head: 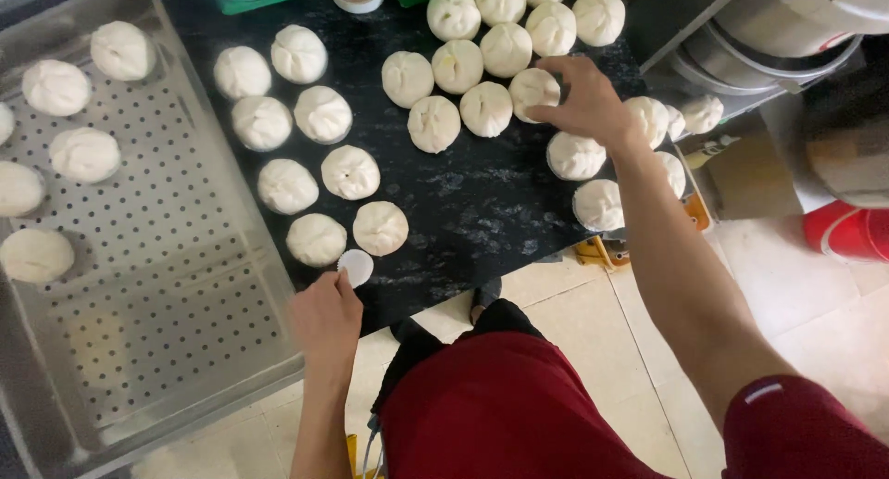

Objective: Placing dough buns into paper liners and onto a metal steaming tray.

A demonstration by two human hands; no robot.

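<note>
The right hand cups a raw bun on the dark bench, soft, light dough best lifted around its base, while the left hand pinches a small white paper disc at the bench edge.

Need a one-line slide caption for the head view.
Right hand grips a dough bun on the dark counter; left hand holds a small white disc beside the perforated tray.

Dough buns lie on the counter, right of the perforated tray.
</note>
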